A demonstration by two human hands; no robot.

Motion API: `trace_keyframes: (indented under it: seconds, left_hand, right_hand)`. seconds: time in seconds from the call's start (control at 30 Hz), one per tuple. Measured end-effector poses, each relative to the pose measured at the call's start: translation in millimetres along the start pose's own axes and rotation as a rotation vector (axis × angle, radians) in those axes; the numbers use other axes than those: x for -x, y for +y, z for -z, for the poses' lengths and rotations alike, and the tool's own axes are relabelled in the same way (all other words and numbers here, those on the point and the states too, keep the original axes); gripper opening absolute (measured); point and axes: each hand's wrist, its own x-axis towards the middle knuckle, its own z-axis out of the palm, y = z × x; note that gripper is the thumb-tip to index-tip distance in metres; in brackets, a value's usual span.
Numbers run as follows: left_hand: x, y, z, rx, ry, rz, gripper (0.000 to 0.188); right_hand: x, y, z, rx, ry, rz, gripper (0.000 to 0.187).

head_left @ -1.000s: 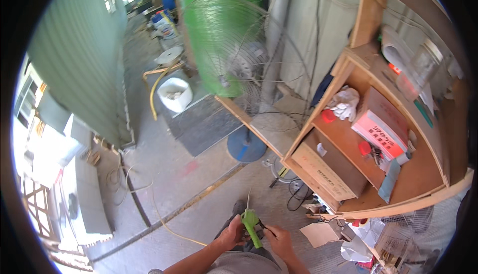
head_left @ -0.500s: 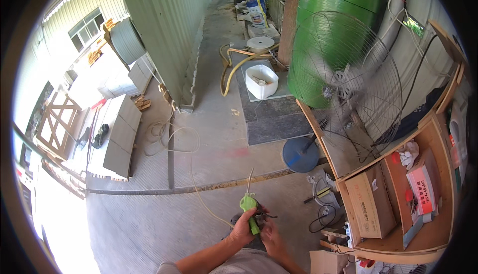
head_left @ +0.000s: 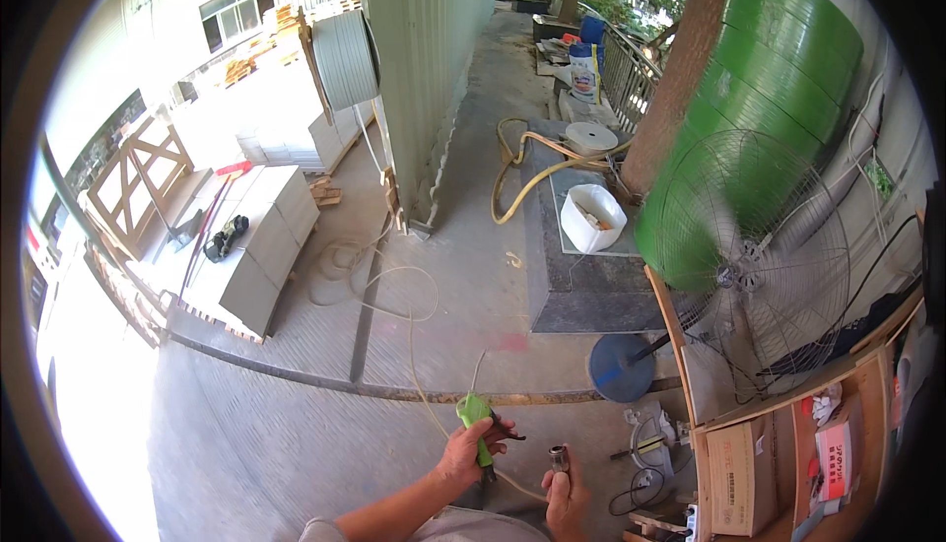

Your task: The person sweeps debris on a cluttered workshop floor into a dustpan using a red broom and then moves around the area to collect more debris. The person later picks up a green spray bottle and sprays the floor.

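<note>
A green air blow gun (head_left: 474, 409) with a thin bent nozzle and a black lever is gripped in my left hand (head_left: 459, 455). Its nozzle points away from me. To the right, my right hand (head_left: 565, 495) pinches a metal hose coupling (head_left: 559, 458) whose end faces up. The coupling stands apart from the gun's handle. A pale air hose (head_left: 418, 374) comes down from loose coils on the floor, passes behind my left hand and reaches my right hand.
A running fan (head_left: 744, 271) in a wire guard stands at the right, before a green cylinder (head_left: 764, 99). Below it, a wooden shelf (head_left: 793, 458) holds cartons. A white tub (head_left: 591, 232) sits on a dark slab. Stacked white boxes (head_left: 261, 237) stand left.
My hands have come apart: the right has moved away from the gun's handle with the coupling. The whole view has swung left, so surroundings appear farther right.
</note>
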Motion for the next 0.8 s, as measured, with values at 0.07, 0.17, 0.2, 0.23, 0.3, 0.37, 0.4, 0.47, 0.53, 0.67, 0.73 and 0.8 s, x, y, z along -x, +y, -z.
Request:
trace_keyframes:
  seconds: [0.07, 0.17, 0.2, 0.23, 0.3, 0.37, 0.4, 0.47, 0.53, 0.67, 0.73, 0.8]
  left_hand:
    - [-0.2, 13.9, 20.0, -0.030, 0.029, -0.040, 0.018]
    - [9.3, 34.0, 34.3, 0.028, 0.097, -0.104, 0.019]
    - [11.8, 39.5, 40.1, 0.035, 0.125, -0.122, 0.020]
    - [14.5, 44.8, 46.5, 0.044, 0.155, -0.141, 0.021]
    - [19.1, 51.9, 56.7, 0.047, 0.201, -0.169, 0.025]
    - [28.0, 62.6, 68.4, 0.123, 0.217, -0.199, 0.028]
    - [33.2, 68.3, 74.6, 0.160, 0.228, -0.217, 0.030]
    - [40.1, 76.7, 88.5, 0.206, 0.268, -0.264, 0.028]
    - [39.6, 81.3, 102.9, 0.232, 0.307, -0.319, 0.025]
    - [37.7, 96.5, 122.7, 0.232, 0.352, -0.436, 0.027]
    - [33.7, 110.9, 120.2, 0.342, 0.401, -0.456, 0.029]
    - [26.2, 126.8, 115.0, 0.433, 0.416, -0.473, 0.031]
  right_hand:
    - [-18.7, -52.8, -18.8, 0.029, -0.017, 0.031, 0.046]
    - [-33.9, -71.4, -37.3, -0.043, -0.207, -0.090, 0.040]
    - [-38.6, -72.5, -45.0, 0.009, -0.252, -0.036, 0.039]
    - [-44.1, -71.8, -53.8, 0.061, -0.299, 0.018, 0.038]
    - [-55.1, -65.1, -66.5, 0.121, -0.421, 0.121, 0.036]
    - [-64.1, -63.5, -92.0, 0.112, -0.497, 0.170, 0.038]
    - [-68.8, -66.5, -103.4, 0.104, -0.539, 0.195, 0.039]
    - [-79.1, -71.2, -116.9, 0.175, -0.652, 0.166, 0.041]
    - [-90.4, -65.0, -140.6, 0.072, -0.707, 0.270, 0.042]
    - [-112.3, -64.8, -169.4, 0.007, -0.791, 0.292, 0.029]
    - [-125.5, -61.3, -174.8, 0.082, -0.855, 0.263, 0.028]
    - [-138.7, -52.8, -181.2, 0.130, -0.906, 0.242, 0.027]
